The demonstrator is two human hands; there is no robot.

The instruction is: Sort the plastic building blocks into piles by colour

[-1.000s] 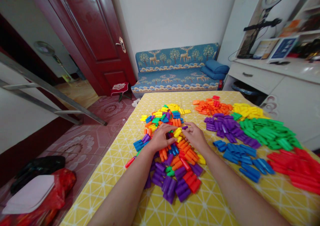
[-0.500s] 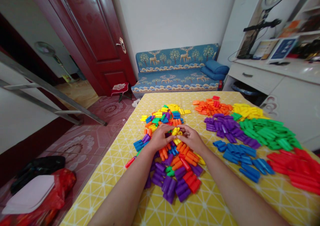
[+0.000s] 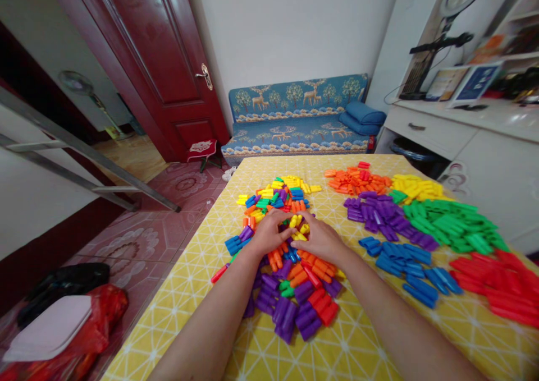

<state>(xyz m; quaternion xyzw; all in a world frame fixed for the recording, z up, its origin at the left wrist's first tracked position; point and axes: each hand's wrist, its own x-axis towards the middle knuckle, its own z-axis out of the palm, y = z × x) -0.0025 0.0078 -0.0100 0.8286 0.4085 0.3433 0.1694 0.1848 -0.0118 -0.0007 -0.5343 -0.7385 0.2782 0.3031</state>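
Note:
A mixed heap of plastic pieces [image 3: 290, 280] in many colours lies on the yellow tablecloth [image 3: 357, 347] in front of me. My left hand [image 3: 269, 232] and my right hand [image 3: 315, 236] rest side by side on top of the heap. Their fingertips close around a small cluster of yellow pieces [image 3: 297, 224] between them. To the right lie sorted piles: orange [image 3: 356, 180], yellow [image 3: 416, 187], purple [image 3: 381, 212], green [image 3: 455, 224], blue [image 3: 406, 263] and red [image 3: 501, 285].
A blue patterned sofa [image 3: 295, 123] stands beyond the table's far edge. A dark red door [image 3: 155, 61] and a metal ladder [image 3: 84, 162] are to the left. White cabinets [image 3: 471, 139] line the right side. Red and black bags [image 3: 63, 313] lie on the floor at lower left.
My right hand has moved left and closer to my left hand. Both hands now gather the yellow pieces between them.

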